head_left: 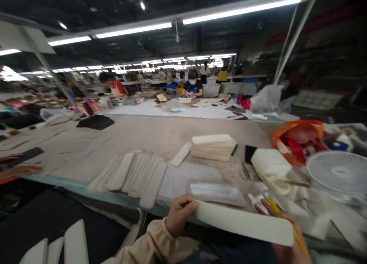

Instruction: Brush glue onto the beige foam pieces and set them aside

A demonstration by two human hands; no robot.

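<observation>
L hand [181, 213] pinches one end of the strip [243, 222] btwn thumb & fingers; strip is held up just off the bench's near edge, running across to the R side. R hand [299, 231] is behind the far end w/ a yellow tool [272, 206] in its grasp; can't tell if it also grips the strip or just backs it. Beyond the strip, a flat pc w/ a shiny middle [216, 193] lies on the bench [143, 132]. L of that, a spread row [153, 183] of similar strips, overlapping. Farther back, a neat stack [213, 151] w/ a loose strip [181, 154] beside it. Scissors [247, 174] & a white roll [281, 185] to the R, then a round white grille [338, 172] & orange bag [298, 138]. More pcs [76, 241] low L on dark cloth.

Progress: looks like mid-batch, one strip in hand, plenty about. Stack vs row may mean sorted lots, but can't tell which are done & which are left; no clear mark of finished work shows
</observation>
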